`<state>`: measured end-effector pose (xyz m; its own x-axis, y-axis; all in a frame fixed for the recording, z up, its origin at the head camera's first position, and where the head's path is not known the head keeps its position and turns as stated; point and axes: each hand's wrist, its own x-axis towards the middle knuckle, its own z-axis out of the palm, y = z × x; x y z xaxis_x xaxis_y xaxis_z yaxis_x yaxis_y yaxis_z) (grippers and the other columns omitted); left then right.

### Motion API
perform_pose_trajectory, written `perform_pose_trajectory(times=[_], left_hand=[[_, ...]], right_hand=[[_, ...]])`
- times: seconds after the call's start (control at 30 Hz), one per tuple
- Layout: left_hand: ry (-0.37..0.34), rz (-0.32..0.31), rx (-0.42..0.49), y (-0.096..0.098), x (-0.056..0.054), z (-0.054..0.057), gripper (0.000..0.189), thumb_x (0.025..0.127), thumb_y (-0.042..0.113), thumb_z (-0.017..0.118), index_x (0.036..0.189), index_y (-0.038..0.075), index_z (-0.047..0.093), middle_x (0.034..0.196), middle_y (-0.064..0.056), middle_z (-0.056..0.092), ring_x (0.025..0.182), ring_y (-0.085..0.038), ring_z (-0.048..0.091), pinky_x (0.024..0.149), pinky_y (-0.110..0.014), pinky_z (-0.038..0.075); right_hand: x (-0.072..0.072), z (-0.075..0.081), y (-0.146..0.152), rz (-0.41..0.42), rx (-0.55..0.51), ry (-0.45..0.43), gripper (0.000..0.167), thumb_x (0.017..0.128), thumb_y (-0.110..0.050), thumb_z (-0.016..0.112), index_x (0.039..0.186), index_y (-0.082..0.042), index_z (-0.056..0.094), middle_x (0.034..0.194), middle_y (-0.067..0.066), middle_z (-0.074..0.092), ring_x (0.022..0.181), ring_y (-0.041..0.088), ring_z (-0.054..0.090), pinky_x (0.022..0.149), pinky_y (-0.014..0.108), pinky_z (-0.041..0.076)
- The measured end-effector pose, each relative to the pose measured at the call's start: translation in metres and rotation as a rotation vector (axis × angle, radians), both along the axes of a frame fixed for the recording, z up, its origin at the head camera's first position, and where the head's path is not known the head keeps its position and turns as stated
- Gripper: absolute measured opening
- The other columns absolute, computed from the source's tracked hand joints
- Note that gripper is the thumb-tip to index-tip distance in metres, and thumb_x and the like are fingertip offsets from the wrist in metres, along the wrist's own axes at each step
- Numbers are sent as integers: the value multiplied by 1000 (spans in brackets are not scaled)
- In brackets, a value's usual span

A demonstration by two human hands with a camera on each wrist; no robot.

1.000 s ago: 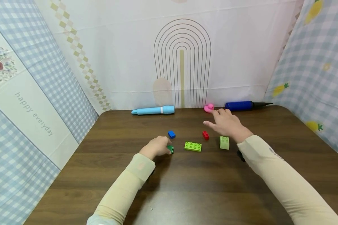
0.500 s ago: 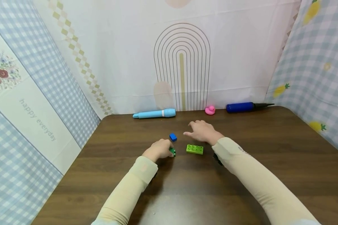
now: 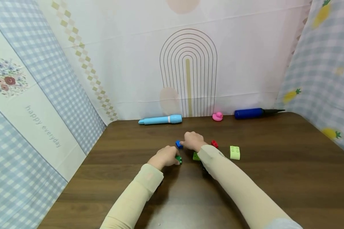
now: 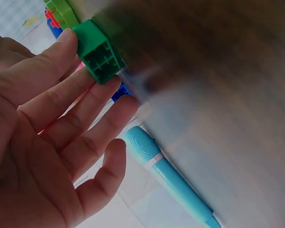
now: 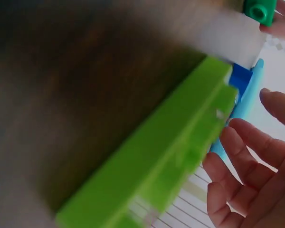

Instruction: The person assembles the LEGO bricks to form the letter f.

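Observation:
My left hand [image 3: 165,156] pinches a green toy building block [image 4: 96,50] between thumb and fingertips, its hollow underside facing the left wrist camera. Over to the right, my right hand [image 3: 193,141] hovers with its fingertips beside a small blue building block [image 3: 179,144]. Thumb and loosely bent fingers stand apart in the right wrist view, nothing between them. A flat lime-green building block [image 5: 149,147] lies under the right wrist, partly hidden by the sleeve in the head view.
Right of the sleeve lie a small red block [image 3: 214,144] and a pale green block [image 3: 234,152]. Along the table's back edge are a light blue microphone-shaped toy [image 3: 160,119], a pink rubber duck [image 3: 217,116] and a dark blue hand pump [image 3: 249,113]. Patterned cloths hang behind.
My right hand has swept left from above the red and pale green blocks to the blue block. The left hand keeps its pinch on the green block in nearly the same place.

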<state>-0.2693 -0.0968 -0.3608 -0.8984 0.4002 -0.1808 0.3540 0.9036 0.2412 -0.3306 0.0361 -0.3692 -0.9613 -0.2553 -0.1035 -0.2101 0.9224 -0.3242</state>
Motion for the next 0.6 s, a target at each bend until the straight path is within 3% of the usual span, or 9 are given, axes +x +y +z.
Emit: perform_pose_trajectory(times=[0.13,0.33,0.6], left_hand=[[2,-2,-8,0,1,0,21,73,23,70,92,15,67,82,5,60,71,-11,52,59,-29,42],[25,-14,-17,1,0,0,24,73,24,71,94,15,66,88,3,61,77,-13,55,60,-29,43],[37,-16,-15,0,-2,-2,20,72,24,72,89,16,67,81,5,59,70,-10,51,59,-29,41]], right_hand=[[-3,-6,-8,-30,0,-5,41,80,-42,59,56,-13,42,53,-1,34,47,13,36,41,27,30],[-4,-3,-13,-55,27,-4,35,78,-42,61,63,-11,50,59,0,41,54,14,41,45,30,36],[-5,1,-12,-60,33,-87,31,78,-35,64,66,-10,50,61,2,44,57,16,45,50,31,37]])
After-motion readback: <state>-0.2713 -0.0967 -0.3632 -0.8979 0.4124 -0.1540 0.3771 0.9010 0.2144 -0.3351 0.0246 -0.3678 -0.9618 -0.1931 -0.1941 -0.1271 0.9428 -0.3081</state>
